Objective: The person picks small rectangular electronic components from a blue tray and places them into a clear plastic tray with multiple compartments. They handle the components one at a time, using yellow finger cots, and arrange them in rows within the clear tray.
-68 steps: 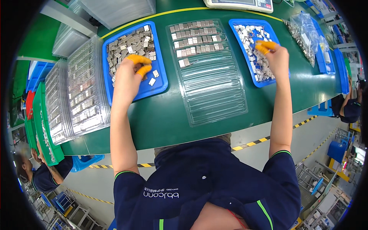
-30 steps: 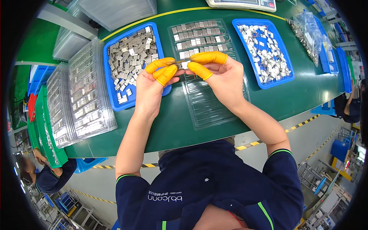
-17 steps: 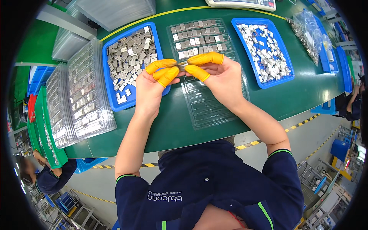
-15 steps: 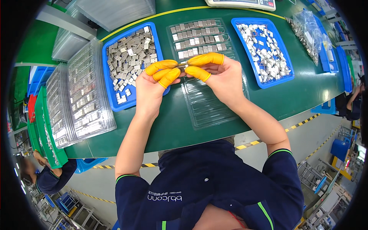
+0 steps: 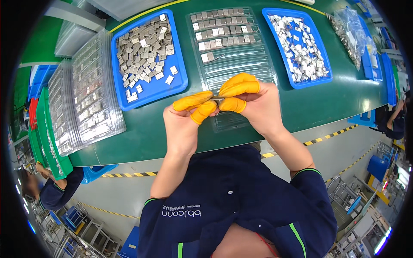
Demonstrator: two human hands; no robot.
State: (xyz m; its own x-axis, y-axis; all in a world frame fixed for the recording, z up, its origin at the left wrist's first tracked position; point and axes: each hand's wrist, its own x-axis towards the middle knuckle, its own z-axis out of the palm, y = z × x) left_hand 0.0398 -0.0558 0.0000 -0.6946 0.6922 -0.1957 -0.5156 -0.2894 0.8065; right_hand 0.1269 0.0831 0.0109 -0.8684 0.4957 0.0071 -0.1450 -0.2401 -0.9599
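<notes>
My left hand (image 5: 185, 116) and my right hand (image 5: 254, 101) meet over the near part of a clear plastic tray (image 5: 232, 69). Yellow finger cots cover the thumbs and some fingers of both. Between their fingertips they pinch a small metal USB connector shell (image 5: 218, 98); whether a second small piece is inside it is hidden by the fingers. Rows of similar metal pieces (image 5: 221, 31) fill the far slots of the tray, with a shorter row (image 5: 207, 56) nearer to me.
At left a blue tray (image 5: 183, 81) holds loose metal shells; stacked clear trays (image 5: 99, 94) stand beside it. At right another blue tray (image 5: 297, 85) contains white connectors with wires. Beyond lies a plastic bag (image 5: 348, 34) of parts. A co-worker's arm (image 5: 47, 172) shows at far left.
Both hands have come nearer to my body, still pinching the small metal piece together. The view has shifted, and the short row in the clear tray is now uncovered.
</notes>
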